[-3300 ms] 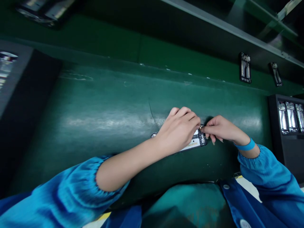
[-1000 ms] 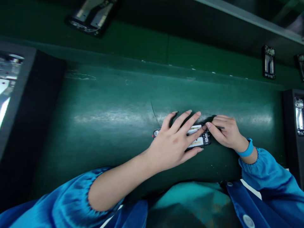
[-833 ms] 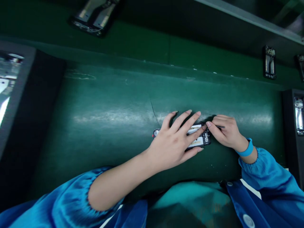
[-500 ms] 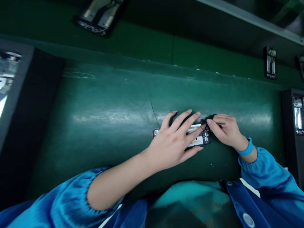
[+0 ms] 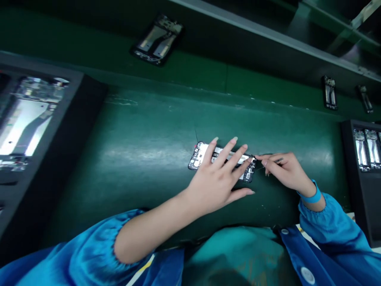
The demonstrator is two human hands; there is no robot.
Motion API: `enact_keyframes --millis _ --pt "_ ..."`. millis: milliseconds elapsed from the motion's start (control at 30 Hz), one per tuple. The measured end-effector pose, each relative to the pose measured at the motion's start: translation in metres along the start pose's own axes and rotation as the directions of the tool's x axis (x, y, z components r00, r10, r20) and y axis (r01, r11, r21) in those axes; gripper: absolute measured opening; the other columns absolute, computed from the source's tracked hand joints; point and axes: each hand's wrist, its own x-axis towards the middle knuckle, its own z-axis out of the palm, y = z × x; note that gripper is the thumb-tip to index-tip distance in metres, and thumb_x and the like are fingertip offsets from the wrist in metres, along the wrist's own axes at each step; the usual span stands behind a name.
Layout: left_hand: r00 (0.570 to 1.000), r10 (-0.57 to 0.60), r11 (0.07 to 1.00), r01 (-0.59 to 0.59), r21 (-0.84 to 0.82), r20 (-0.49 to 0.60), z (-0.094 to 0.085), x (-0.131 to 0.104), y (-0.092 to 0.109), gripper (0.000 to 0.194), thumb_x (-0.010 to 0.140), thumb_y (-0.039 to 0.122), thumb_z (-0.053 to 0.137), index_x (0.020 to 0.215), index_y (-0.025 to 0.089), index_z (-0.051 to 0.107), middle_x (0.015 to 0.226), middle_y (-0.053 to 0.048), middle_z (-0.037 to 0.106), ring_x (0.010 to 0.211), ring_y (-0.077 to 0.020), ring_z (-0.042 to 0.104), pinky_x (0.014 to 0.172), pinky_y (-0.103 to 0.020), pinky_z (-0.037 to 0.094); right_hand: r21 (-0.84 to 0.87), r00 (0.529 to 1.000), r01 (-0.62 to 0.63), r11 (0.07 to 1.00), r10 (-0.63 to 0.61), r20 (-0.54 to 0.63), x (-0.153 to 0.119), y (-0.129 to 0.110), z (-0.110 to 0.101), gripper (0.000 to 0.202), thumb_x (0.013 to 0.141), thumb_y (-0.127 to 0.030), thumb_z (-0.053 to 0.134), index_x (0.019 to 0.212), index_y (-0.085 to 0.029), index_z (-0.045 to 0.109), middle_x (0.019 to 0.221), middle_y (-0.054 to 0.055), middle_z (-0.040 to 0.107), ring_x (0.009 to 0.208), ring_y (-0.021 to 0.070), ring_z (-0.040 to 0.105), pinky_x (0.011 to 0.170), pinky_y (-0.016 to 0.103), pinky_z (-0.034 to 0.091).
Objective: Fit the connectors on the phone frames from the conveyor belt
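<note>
An opened phone (image 5: 198, 159) lies face down on the green mat, its white plates and circuit boards showing. My left hand (image 5: 216, 174) is spread over it, fingers apart, and covers its middle. The index fingertip touches near the phone's right end. Beside that end, my right hand (image 5: 282, 169) pinches a thin dark tool (image 5: 279, 160), whose kind I cannot make out. My right index fingertip is at the phone's upper right corner. A blue band (image 5: 311, 193) circles the right wrist.
A dark tray (image 5: 89, 93) with phone parts stands on the left, another tray (image 5: 347, 159) on the right. On the raised green ledge lie an opened phone (image 5: 157, 39) and two more, a nearer one (image 5: 330, 93) and a farther one (image 5: 365, 99). A metal-edged shelf (image 5: 262, 35) runs behind.
The view has shifted. The phone has turned slightly and moved left under my left hand, showing more of its left end. My right index finger has stretched out toward the phone's corner.
</note>
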Motion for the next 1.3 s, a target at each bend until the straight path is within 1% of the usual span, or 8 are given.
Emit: enact_keyframes --millis 133,367,567,700,800,900,1100,1300 --pt "0.997 0.081 0.996 -0.080 0.050 -0.020 0.002 -0.005 0.008 0.044 0.097 0.049 0.062 0.130 0.021 0.071 0.149 -0.011 0.057 0.139 -0.0402 0.048 0.117 -0.064 0.034 0.006 0.999 -0.042 0.999 0.042 0.024 -0.021 -0.003 0.009 0.039 0.098 -0.023 0.061 0.058 -0.023 0.063 0.076 0.005 0.078 0.115 0.0288 0.072 0.082 0.032 0.058" --pt "0.958 0.262 0.965 -0.261 -0.024 0.116 -0.010 0.001 -0.012 0.039 0.091 0.032 0.065 0.129 0.025 0.071 0.135 -0.009 0.068 0.132 -0.0349 0.055 0.117 -0.057 0.035 0.259 0.992 -0.124 0.958 0.124 0.017 -0.048 0.006 0.005 0.035 0.097 -0.032 0.064 0.066 -0.022 0.075 0.098 0.008 0.081 0.092 0.0252 0.077 0.081 0.036 0.061" --pt "0.943 0.304 0.951 -0.308 0.014 0.136 -0.006 -0.001 -0.016 0.044 0.094 0.030 0.059 0.137 0.022 0.066 0.139 -0.009 0.066 0.132 -0.0344 0.056 0.117 -0.055 0.035 0.493 0.980 -0.097 0.864 0.169 -0.104 -0.039 0.008 -0.029 0.031 0.098 -0.030 0.053 0.109 -0.021 0.081 0.102 0.008 0.081 0.108 0.0287 0.074 0.104 0.048 0.053" --pt "0.951 0.285 0.955 -0.292 0.047 0.118 -0.003 -0.002 -0.012 0.041 0.097 0.030 0.056 0.136 0.021 0.066 0.136 -0.009 0.068 0.129 -0.0343 0.057 0.115 -0.055 0.036 0.435 0.967 -0.064 0.898 0.164 -0.197 -0.023 0.000 -0.046 0.030 0.095 -0.020 0.052 0.114 -0.022 0.076 0.056 -0.002 0.064 0.070 0.0221 0.072 0.097 0.047 0.055" --pt "0.959 0.273 0.958 -0.278 0.071 0.078 0.000 -0.001 -0.008 0.038 0.100 0.033 0.053 0.133 0.020 0.068 0.132 -0.007 0.070 0.125 -0.0328 0.060 0.112 -0.053 0.038 0.380 0.967 -0.094 0.920 0.175 -0.185 -0.008 -0.007 -0.051 0.022 0.096 -0.026 0.056 0.086 -0.020 0.075 0.044 -0.008 0.040 0.043 0.0141 0.051 0.075 0.038 0.057" --pt "0.957 0.279 0.955 -0.285 0.082 0.078 0.002 -0.001 -0.006 0.040 0.097 0.029 0.058 0.134 0.019 0.067 0.132 -0.008 0.070 0.124 -0.0324 0.060 0.112 -0.052 0.037 0.304 0.983 -0.138 0.943 0.169 -0.078 0.008 -0.014 -0.050 0.049 0.101 -0.043 0.053 0.061 -0.019 0.066 0.043 -0.004 0.043 0.041 0.0127 0.049 0.061 0.033 0.054" --pt "0.942 0.293 0.953 -0.302 0.032 0.165 -0.001 -0.003 -0.014 0.056 0.084 0.028 0.066 0.140 0.020 0.062 0.142 -0.009 0.064 0.132 -0.0332 0.055 0.116 -0.052 0.033 0.181 0.972 -0.234 0.955 0.234 0.025 0.045 -0.009 -0.034 0.033 0.099 -0.039 0.056 0.122 -0.016 0.064 0.057 -0.003 0.064 0.041 0.0132 0.057 0.045 0.026 0.050" --pt "0.935 0.295 0.953 -0.303 0.013 0.195 -0.002 -0.002 -0.018 0.060 0.084 0.030 0.067 0.143 0.024 0.059 0.145 -0.007 0.061 0.136 -0.0333 0.051 0.118 -0.052 0.032 -0.015 0.939 -0.344 0.939 0.344 0.030 0.073 -0.008 -0.021 0.026 0.091 -0.027 0.062 0.070 -0.014 0.071 0.043 -0.008 0.044 0.033 0.0030 0.030 0.033 0.017 0.023"
